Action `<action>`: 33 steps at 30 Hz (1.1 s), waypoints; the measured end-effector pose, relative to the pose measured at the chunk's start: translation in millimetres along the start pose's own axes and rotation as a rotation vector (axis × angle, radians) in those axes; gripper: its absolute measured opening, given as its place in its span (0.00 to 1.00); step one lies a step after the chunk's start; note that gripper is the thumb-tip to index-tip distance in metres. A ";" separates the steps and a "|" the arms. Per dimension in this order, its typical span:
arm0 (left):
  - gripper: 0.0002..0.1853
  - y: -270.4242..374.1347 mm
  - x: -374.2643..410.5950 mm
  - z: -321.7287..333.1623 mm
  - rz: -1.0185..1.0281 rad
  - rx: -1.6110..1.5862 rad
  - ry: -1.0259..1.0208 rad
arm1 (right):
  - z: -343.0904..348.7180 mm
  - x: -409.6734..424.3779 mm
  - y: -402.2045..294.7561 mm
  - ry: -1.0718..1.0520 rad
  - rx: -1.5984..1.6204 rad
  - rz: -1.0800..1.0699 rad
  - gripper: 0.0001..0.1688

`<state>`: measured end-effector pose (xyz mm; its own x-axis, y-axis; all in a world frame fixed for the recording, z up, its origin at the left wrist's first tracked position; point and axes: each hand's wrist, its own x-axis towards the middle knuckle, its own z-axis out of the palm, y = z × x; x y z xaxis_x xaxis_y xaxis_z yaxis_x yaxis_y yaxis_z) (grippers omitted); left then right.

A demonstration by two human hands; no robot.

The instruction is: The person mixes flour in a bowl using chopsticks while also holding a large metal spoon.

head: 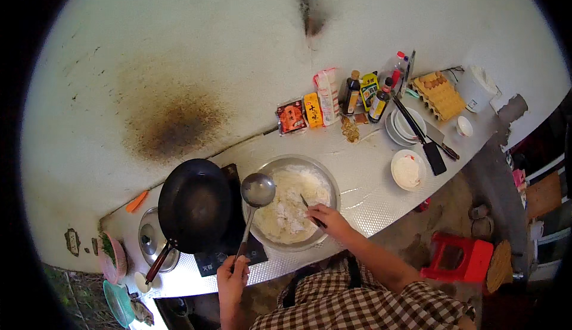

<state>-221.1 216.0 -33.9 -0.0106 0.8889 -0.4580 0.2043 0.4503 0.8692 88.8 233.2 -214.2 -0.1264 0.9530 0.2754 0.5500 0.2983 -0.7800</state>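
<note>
My left hand point(233, 272) grips the dark handle of a metal ladle point(258, 190). The ladle's bowl is over the left rim of a wide steel basin point(335, 216). Inside the basin lies a pale, lumpy flour mixture point(286, 211) with drier white powder on top. My right hand point(330, 221) is closed around a thin dark utensil point(304, 201), its tip pointing at the mixture; whether it is chopsticks or something else cannot be made out. Left of the basin, a black wok point(196, 200) rests on a black cooktop point(214, 265), its wooden handle towards me.
Seasoning packets point(291, 117) and dark sauce bottles point(379, 103) line the wall. To the right are stacked bowls point(400, 135), a black spatula point(433, 158), a cleaver point(434, 132), a bowl of white powder point(405, 171) and an egg tray point(440, 97). A pot lid point(149, 236) lies left of the wok.
</note>
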 end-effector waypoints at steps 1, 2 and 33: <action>0.11 -0.4 0.9 4.1 -0.009 -0.003 0.012 | -5.8 -9.7 1.5 -0.071 0.013 0.001 0.23; 0.11 -0.4 1.6 8.4 -0.019 -0.005 0.024 | -15.2 -21.7 3.9 -0.140 0.026 0.002 0.26; 0.13 19.8 -59.3 172.7 -0.007 -0.251 0.522 | -382.6 -147.1 363.5 0.320 -0.642 1.135 0.64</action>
<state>-47.4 157.6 -21.7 -0.5055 0.7810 -0.3668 -0.0351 0.4062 0.9131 623.1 181.2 -323.2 0.8032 0.5748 -0.1563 0.5196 -0.8044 -0.2880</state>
